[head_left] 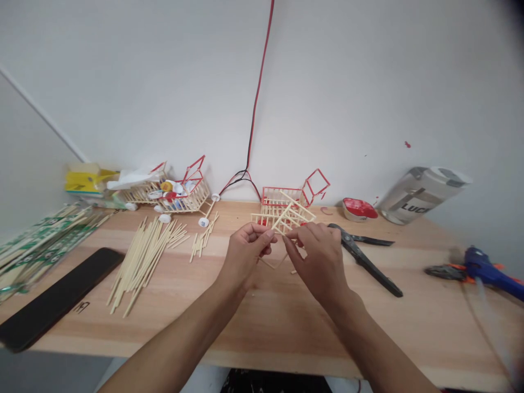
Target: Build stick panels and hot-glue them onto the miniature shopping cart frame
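My left hand (245, 252) and my right hand (317, 259) meet over the middle of the wooden table (270, 322), both pinched on a small lattice frame of thin wooden sticks (291, 215) held tilted just above the surface. Directly behind the frame stands a stick-built cart with red rails (282, 199). A loose stick piece lies on the table under my fingers.
A pile of loose sticks (143, 256) lies to the left, with a black slab (53, 297) and packaged chopsticks (36, 245) beyond. A second stick cart with bottle caps (176, 194) sits at the back left. Black shears (366, 259), a red-filled dish (359, 209), a tilted can (421, 194) and a blue glue gun (487, 270) are to the right.
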The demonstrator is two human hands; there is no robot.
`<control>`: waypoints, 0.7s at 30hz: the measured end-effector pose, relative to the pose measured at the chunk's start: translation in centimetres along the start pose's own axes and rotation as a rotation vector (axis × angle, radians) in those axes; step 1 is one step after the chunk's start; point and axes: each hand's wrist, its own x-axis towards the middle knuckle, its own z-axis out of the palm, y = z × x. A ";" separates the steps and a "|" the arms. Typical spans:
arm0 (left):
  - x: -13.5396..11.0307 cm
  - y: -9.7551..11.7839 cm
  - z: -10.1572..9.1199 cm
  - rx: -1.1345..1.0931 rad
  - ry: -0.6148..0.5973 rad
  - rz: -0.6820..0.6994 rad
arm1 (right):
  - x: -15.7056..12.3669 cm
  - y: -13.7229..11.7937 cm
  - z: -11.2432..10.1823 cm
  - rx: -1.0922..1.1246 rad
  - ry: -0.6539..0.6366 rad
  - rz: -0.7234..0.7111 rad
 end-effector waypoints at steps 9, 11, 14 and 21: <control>-0.1 0.0 0.0 0.023 -0.001 -0.002 | -0.2 0.1 0.0 0.005 0.003 -0.002; -0.1 0.0 -0.1 0.015 -0.001 0.001 | -0.2 0.1 0.0 0.005 0.005 -0.004; 0.0 -0.1 -0.1 0.002 -0.003 -0.005 | -0.2 0.1 0.0 0.008 0.007 -0.007; 0.0 0.0 -0.2 -0.009 -0.006 -0.012 | -0.2 0.2 0.0 0.012 0.015 -0.007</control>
